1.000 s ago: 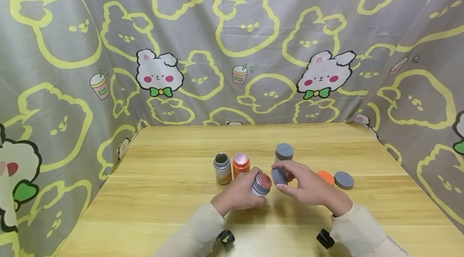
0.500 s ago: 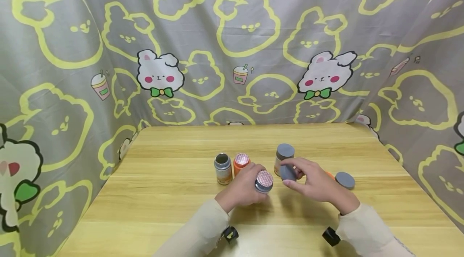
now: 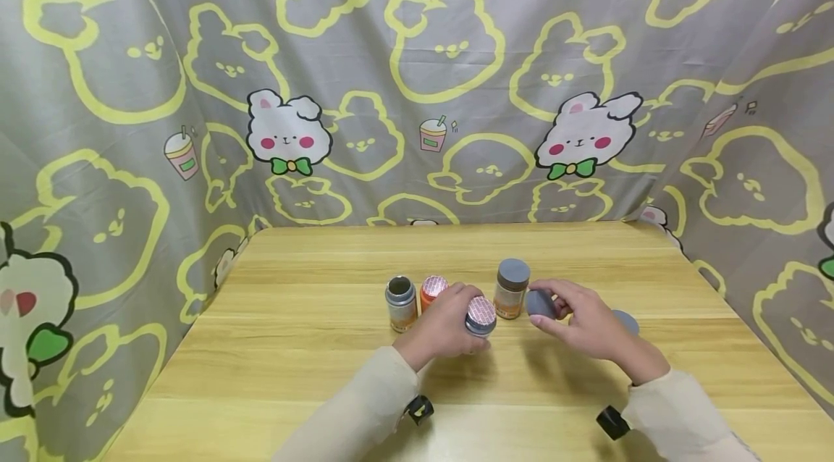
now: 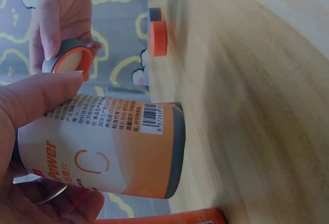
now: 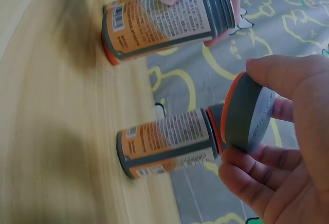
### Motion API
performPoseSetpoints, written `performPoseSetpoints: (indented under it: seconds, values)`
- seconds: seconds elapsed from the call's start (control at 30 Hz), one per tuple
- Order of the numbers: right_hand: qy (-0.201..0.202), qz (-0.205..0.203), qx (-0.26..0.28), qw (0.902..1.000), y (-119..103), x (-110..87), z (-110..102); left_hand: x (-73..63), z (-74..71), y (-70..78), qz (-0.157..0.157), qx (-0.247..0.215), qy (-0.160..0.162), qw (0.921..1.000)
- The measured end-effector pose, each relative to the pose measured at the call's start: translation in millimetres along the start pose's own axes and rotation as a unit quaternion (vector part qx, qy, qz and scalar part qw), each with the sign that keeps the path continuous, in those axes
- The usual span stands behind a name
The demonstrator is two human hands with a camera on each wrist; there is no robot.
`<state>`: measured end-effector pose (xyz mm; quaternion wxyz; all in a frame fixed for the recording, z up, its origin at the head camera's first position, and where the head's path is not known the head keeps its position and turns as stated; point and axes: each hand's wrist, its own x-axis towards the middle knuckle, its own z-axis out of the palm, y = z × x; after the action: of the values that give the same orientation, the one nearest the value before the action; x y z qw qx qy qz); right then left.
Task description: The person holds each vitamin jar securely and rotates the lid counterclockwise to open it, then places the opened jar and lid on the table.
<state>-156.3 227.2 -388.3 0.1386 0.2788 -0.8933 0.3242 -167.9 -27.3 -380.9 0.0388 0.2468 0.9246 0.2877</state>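
Observation:
My left hand (image 3: 443,324) grips a grey supplement bottle (image 4: 103,144) with an orange and white label, fingers and thumb round its upper body. A printed foil seal (image 3: 481,311) covers its mouth. Whether its base touches the table I cannot tell. To the right, my right hand (image 3: 586,321) pinches a grey lid (image 5: 247,112) with an orange inner rim, held in the air and tilted on edge. Just left of that lid stands a similar bottle (image 3: 511,295) with its grey lid on. Behind my left hand is an orange bottle (image 3: 433,290) with a foil seal, partly hidden.
An uncapped grey bottle (image 3: 401,305) with a dark mouth stands left of the orange one. On the table at right lie another grey lid (image 3: 627,321) and an orange lid (image 4: 158,38), which my right hand hides in the head view. Patterned curtains (image 3: 365,56) border the wooden table (image 3: 293,346).
My right hand has carried the grey lid rightward, away from the held bottle. My left hand has shifted slightly right and away from me with its bottle, now more upright.

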Motion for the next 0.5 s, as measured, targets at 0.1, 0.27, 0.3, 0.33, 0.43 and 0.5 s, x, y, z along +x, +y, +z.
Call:
performPoseSetpoints:
  seconds: [0.1, 0.27, 0.3, 0.33, 0.43, 0.5]
  values:
    - [-0.003, 0.016, -0.012, 0.9998, 5, -2.1, -4, 2.3, 0.1, 1.5, -0.003, 0.012, -0.005, 0.9999]
    - [-0.003, 0.036, -0.027, 0.9990, 13, -5.0, -11, 6.4, 0.6, 3.4, -0.006, 0.034, -0.003, 0.9994]
    - [-0.002, 0.039, -0.030, 0.9988, 15, -5.6, -12, 7.3, 0.4, 4.2, -0.004, 0.036, -0.002, 0.9993]
    - [-0.001, 0.042, -0.032, 0.9986, 17, -6.4, -14, 8.2, 0.3, 4.8, -0.002, 0.035, -0.002, 0.9994]
    - [0.001, 0.049, -0.037, 0.9981, 21, -8.7, -17, 10.6, 0.3, 6.7, 0.000, 0.035, -0.007, 0.9994]
    - [0.005, 0.054, -0.037, 0.9978, 25, -10.2, -19, 12.1, 0.8, 7.2, 0.003, 0.032, -0.008, 0.9994]
